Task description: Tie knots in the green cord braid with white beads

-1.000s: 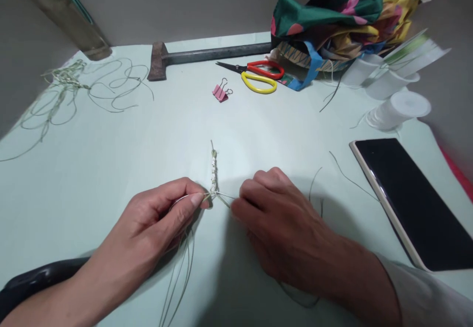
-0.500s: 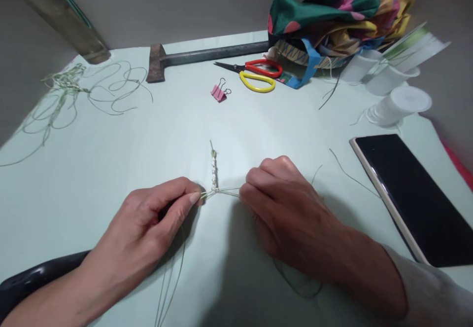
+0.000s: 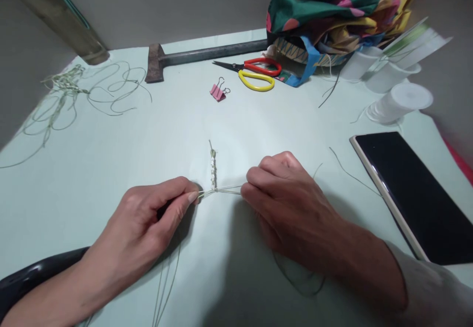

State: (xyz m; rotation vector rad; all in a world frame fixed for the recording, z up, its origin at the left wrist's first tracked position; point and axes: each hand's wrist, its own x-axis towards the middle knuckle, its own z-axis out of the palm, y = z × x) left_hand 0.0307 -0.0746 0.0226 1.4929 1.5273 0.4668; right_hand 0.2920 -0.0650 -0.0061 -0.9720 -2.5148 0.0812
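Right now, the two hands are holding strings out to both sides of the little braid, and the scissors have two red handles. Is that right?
Not quite: in the head view, the scissors have one red handle and one yellow. The rest is right: the left hand and right hand hold strings out to both sides of the braid.

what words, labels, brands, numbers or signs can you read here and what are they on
None can be read in this view.
Phone: the screen is dark and shows no text.
White spool nearest the phone: no lettering can be made out.
Hammer, scissors and pink binder clip: any small markings are too small or blurred to read.
Knotted cord: no tag shows.
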